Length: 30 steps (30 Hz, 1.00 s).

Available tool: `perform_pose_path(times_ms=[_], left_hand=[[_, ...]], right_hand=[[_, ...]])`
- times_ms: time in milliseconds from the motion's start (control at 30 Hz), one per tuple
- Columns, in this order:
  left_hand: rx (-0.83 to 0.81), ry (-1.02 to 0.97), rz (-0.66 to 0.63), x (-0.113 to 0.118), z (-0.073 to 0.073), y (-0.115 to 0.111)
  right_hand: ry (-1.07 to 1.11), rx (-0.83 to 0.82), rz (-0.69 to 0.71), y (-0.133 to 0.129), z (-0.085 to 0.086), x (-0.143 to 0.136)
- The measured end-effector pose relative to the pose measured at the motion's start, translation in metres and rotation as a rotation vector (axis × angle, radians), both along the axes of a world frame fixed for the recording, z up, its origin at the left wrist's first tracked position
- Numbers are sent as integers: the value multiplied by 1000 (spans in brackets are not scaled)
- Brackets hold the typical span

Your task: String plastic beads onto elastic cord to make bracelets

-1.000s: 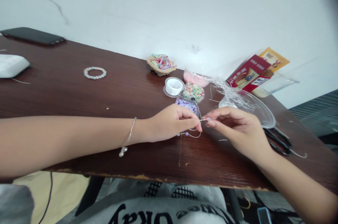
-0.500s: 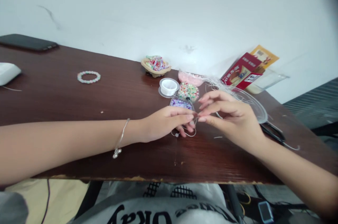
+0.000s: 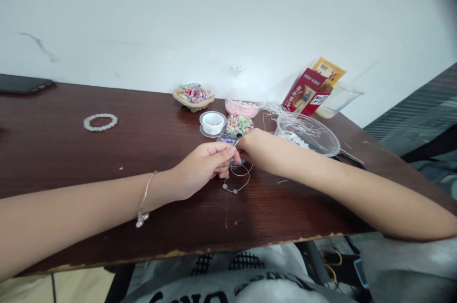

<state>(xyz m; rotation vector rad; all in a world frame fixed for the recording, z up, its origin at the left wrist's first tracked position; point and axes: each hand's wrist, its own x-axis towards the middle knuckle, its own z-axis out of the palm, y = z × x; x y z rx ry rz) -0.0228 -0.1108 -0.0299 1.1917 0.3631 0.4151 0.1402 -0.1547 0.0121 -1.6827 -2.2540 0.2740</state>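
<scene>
My left hand [image 3: 209, 166] is closed, thumb and forefinger pinching a thin clear cord [image 3: 247, 180]. The cord hangs in a loop below the fingers, with a pale bead [image 3: 224, 186] and a purple bead [image 3: 234, 191] on it. My right hand [image 3: 252, 146] is bent down over a small container of purple beads [image 3: 226, 140], close against the left fingertips. Its fingers are mostly hidden behind the back of the hand. Beyond lie mixed pastel beads [image 3: 240, 125] and pink beads [image 3: 242, 109] in clear containers.
A spool of white cord [image 3: 213, 124] stands left of the beads, with a small dish of colourful strands [image 3: 193, 95] behind. A finished-looking bead bracelet [image 3: 101, 128] lies at left, near a dark phone [image 3: 24, 84]. At right are a clear round tub [image 3: 332, 145] and a red box [image 3: 306, 92].
My right hand has left its pinch by the left fingertips and swung over, bending down toward the bead containers. The beaded loop now hangs in fuller view. The camera view has shifted.
</scene>
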Motion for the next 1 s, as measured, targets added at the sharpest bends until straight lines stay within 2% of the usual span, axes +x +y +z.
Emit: perform_pose_path(times_ms=[100,200,267,333,400,500,600,700,1000], left_hand=[[-3,19,-13,1,0,0],[20,39,-23,1,0,0],[52,52,-30,0,0,0],[116,77,-38,-1,1,-1],[236,117,-56,-3,3,-2],[429,163,-88,-6,7,-3],[501,180,-99,-7,8,-3],[526,193,-81,-6,9,-3],[536,189,-81,-6,7,-2]], right_hand=[[-221,-105,49,9,5,-8],[-283,-137,63,12,13,-5],[-248,-89,100,8,18,2],[-68,-35,112,-3,19,10],[243,-29,42,-18,12,18],[729,-30,-90,-38,-7,24],[985,-48,-125,-46,-24,24],[1061,-47,-108,-44,-28,21],[984,-16,-111,-42,-22,14]])
